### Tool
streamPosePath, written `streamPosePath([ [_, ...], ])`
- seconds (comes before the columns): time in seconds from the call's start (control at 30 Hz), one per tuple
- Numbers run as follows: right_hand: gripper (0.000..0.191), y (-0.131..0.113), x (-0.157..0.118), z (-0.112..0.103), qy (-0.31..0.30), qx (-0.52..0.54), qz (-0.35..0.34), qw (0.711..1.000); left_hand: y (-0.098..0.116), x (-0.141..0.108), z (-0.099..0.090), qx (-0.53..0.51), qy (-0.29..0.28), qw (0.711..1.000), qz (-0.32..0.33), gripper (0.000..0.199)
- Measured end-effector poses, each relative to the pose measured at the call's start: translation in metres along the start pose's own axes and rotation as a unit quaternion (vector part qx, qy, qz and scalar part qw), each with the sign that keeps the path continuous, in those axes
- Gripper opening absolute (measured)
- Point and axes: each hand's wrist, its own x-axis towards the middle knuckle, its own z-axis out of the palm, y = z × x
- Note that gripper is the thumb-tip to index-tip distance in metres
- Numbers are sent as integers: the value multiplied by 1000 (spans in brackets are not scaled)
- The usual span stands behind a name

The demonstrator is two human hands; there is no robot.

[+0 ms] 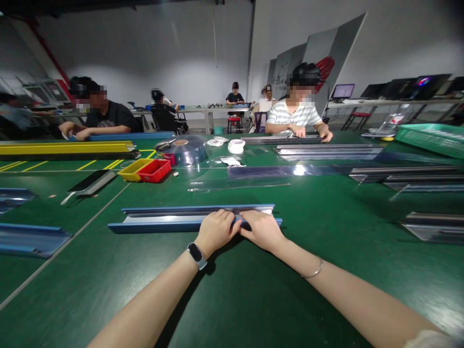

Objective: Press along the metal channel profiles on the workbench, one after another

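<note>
Blue channel profile [159, 220], pale inside, lies lengthwise on green tabletop [145, 280]. Left hand [216, 229] and right hand [261, 228] both on its right part, fingers curled over; grip closure unclear, fingertips hidden. Red bin [154, 171] and yellow bin [136, 170] beyond, touching.

We count two bare hands, one left hand [216, 229] and one right hand [263, 229], with one watch [195, 253] and one bracelet [314, 269] on our arms. We see four blue strips [163, 225], one yellow strip [68, 149] and at least five grey strips [328, 152]. We have one yellow tray [131, 171], one red tray [154, 171], one green basket [429, 137] and one bottle [393, 121]. We find two red stools [235, 119]. Two people [295, 113] sit across from us, and at least four others [235, 96] are behind or beside them.
</note>
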Motion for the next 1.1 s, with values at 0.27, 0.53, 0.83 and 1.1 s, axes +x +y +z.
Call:
streamPosePath([
  [0.27,29,-3,3,0,-20,-14,20,999,3,3,2,15,-11,1000,-22,38],
  [0.53,29,-1,2,1,-25,-23,21,999,3,1,1,21,-15,1000,-16,37],
  [0.83,25,-5,1,1,-15,-4,35,999,2,-2,-1,22,-30,999,-29,34],
  [1.1,28,-7,4,4,-16,31,26,999,-6,-6,1,-11,-33,999,-31,25],
])
